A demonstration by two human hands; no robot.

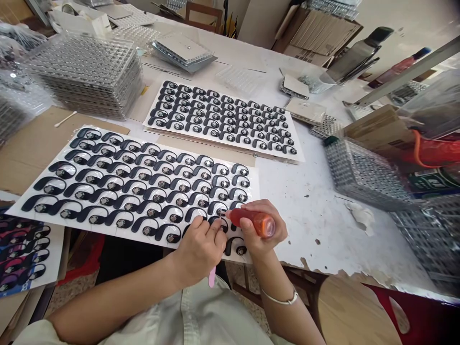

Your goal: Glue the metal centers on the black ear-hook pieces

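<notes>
My right hand (264, 226) is wrapped round a red squeeze bottle (251, 220), tilted so its narrow tip points left at the sheet. Pinched in my left hand (201, 247) is a slim pink tool (212, 277); its flat rounded end sticks out below, and the working end is mostly hidden by my fingers. Both hands meet over the right end of a white sheet (253, 179) with rows of black hook-shaped pieces (151, 213), each with a round metallic disc. The bottle tip is close to one hook piece (217, 209); whether they touch I cannot tell.
Behind lies a second sheet of black hooks (223, 117). Clear plastic trays (86, 72) are stacked at the left, with more trays (366, 172) at the right. A cotton swab (65, 119) rests on cardboard (39, 139). A round stool (354, 311) stands below the table edge.
</notes>
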